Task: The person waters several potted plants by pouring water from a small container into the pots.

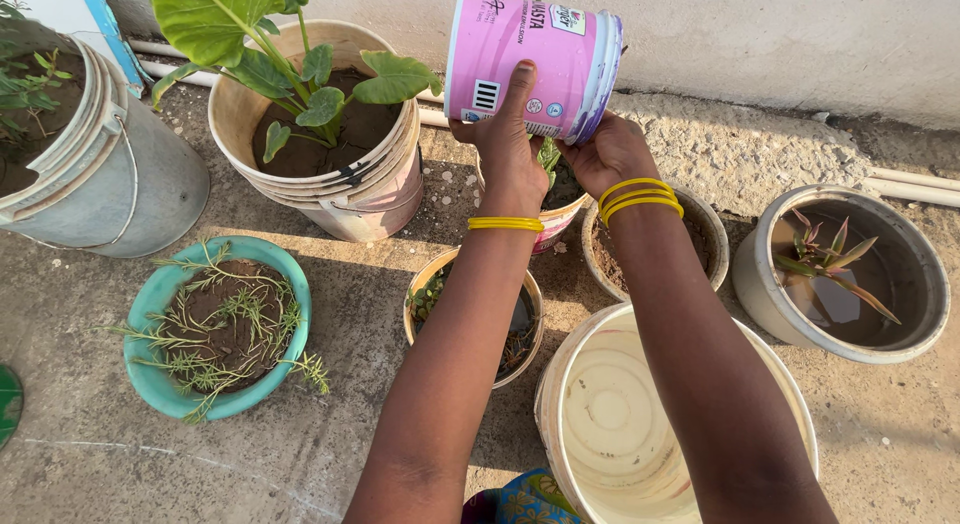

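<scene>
We hold the pink tub tipped at 12 o'clock: L hand clasps its side, R hand grips under the rim. Step, as we judge: emptying into the small pot below. Next: keep the mouth over that pot.

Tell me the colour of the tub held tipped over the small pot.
The tub is pink with a white rim, seen in the head view.
</scene>
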